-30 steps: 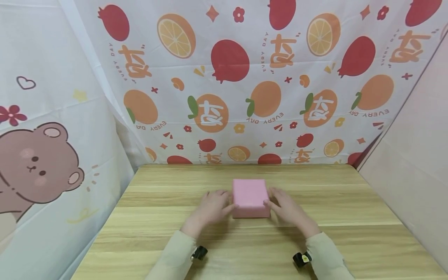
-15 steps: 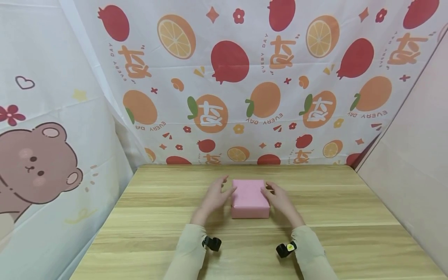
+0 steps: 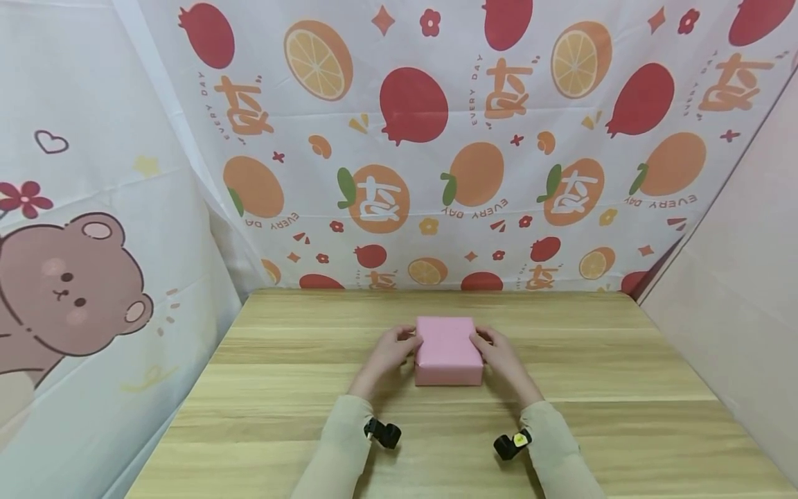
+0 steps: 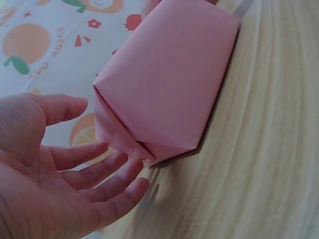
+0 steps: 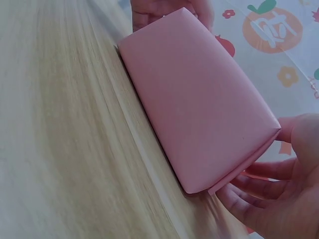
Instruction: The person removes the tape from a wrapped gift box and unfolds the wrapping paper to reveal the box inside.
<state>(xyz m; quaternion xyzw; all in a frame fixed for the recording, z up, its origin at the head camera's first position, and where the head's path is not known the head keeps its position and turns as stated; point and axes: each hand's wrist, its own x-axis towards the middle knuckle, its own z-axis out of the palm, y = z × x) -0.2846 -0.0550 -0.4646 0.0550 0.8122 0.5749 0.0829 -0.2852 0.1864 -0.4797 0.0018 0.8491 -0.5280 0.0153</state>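
A pink paper-wrapped box (image 3: 446, 344) sits flat on the wooden table. My left hand (image 3: 388, 351) is at its left side; in the left wrist view the fingertips (image 4: 117, 158) touch or nearly touch the folded paper end, and the thumb stands apart from the box. At the opposite end, my right hand (image 3: 501, 353) has relaxed fingers against the folded flap, with the thumb by the upper corner in the right wrist view. The folded paper end (image 4: 117, 124) shows a diagonal crease and a slightly raised flap.
The wood-grain table (image 3: 299, 374) reaches back to a white curtain (image 3: 312, 138) printed with fruit. A bear-printed curtain (image 3: 68, 291) hangs at the left, a plain pale one (image 3: 736, 305) at the right. Small black cameras (image 3: 383, 434) sit on both wrists.
Both hands first moved farther back along the box's sides with fingers apart from it. Since then the fingers have come in toward the two ends. The box stays in about the same place.
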